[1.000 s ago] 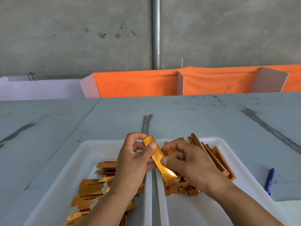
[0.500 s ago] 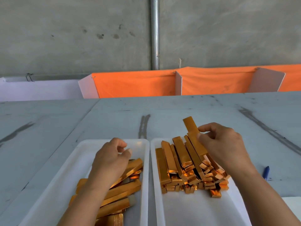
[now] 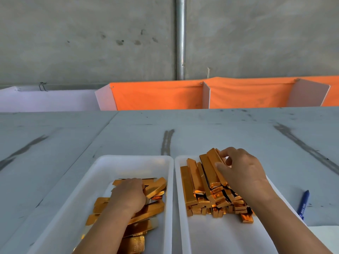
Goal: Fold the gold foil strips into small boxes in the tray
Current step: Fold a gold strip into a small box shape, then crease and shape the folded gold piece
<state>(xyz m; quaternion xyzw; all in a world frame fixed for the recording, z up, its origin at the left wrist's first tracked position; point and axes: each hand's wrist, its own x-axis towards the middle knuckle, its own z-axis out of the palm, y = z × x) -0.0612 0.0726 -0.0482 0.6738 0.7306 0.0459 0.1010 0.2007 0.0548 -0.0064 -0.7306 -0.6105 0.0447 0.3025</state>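
fingers right (image 3: 220, 166) pinch top box (image 3: 213, 158) | fingers left (image 3: 141, 188) curl on strips (image 3: 154, 210)

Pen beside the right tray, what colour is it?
The pen is blue, clearest in the head view.

Nothing here can be read for certain. The only lettering is a line of white print along the barrel of the blue pen (image 3: 303, 205), lying on the table (image 3: 220, 136) right of the white tray (image 3: 229, 241), too small and blurred to make out.
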